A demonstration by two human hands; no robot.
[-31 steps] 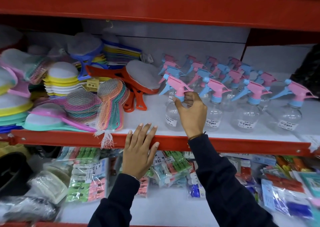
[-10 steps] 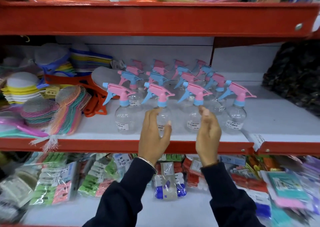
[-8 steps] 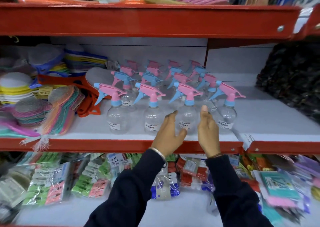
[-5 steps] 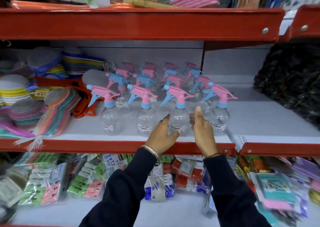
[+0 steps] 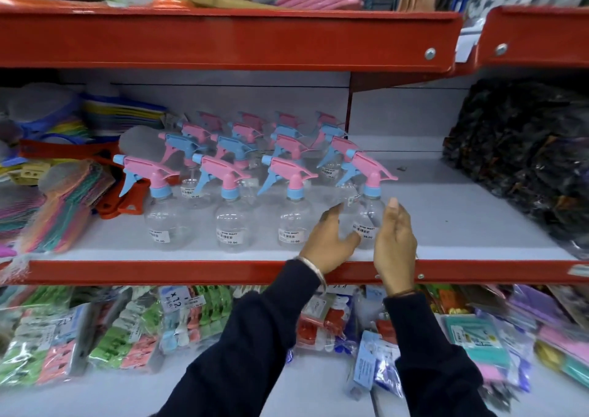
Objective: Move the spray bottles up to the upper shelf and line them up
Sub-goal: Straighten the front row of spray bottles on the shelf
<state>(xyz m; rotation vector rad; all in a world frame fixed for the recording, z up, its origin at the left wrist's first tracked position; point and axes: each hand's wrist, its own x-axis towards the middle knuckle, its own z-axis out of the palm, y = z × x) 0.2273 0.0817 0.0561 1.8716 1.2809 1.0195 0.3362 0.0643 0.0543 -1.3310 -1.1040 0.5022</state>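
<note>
Several clear spray bottles with pink and blue trigger heads stand in rows on the white middle shelf. The front row's rightmost bottle stands between my two hands. My left hand is open just left of that bottle, fingers spread, thumb near its label. On its right side my right hand is held upright and open, palm facing the bottle. Neither hand grips it. Another front-row bottle stands just left of my left hand.
Colourful scrubbers and brushes fill the shelf's left part. A dark crinkled bundle sits at the right. A red shelf beam runs overhead with goods above it. Packaged clips and sponges lie on the lower shelf.
Both hands have shifted right along the front row, from around the third bottle to either side of the rightmost one. The camera view also swung right.
</note>
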